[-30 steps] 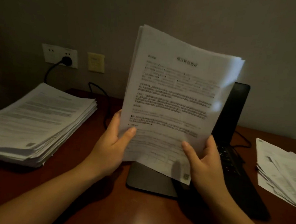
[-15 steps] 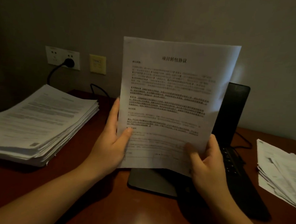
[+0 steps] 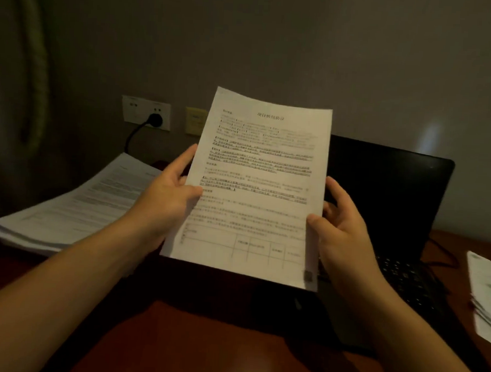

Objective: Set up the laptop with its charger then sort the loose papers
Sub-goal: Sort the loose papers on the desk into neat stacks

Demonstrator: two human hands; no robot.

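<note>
— Where are the papers sitting right now?
— You are holding the held papers (image 3: 261, 186) upright above the table (image 3: 202, 340), in front of the open laptop (image 3: 386, 193). Your left hand (image 3: 167, 193) is pinching the left edge, thumb on the printed face. Your right hand (image 3: 341, 228) is pinching the right edge likewise, with the other fingers (image 3: 335, 187) curling behind.
— And which pile is lying nearer?
— The long axis is running from 6 towards 12 o'clock. The tall stack (image 3: 75, 205) is lying at 9 o'clock, nearer your left hand; the looser pile (image 3: 486, 292) is lying at 4 o'clock, nearer your right. No tray or folder is showing. The charger plug (image 3: 155, 120) is sitting in the wall socket at 10 o'clock.
</note>
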